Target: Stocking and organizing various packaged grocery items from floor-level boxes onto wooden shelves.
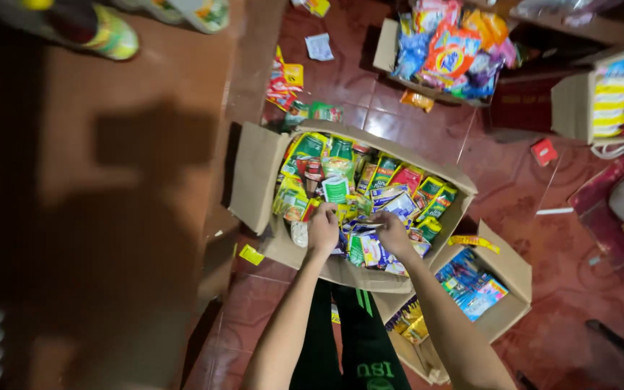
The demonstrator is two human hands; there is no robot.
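Cardboard box [254,189] on the red tiled floor [514,180] holds colourful sachets [370,249], and both hands reach into its near edge, left hand [323,228] and right hand [393,232] each curled closed on the sachets lying between them.

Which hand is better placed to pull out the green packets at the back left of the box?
Left. The left hand sits nearer the green packets; the right hand rests on blue sachets, farther right.

both forearms extended forward, left hand [323,228], right hand [391,232] curled downward
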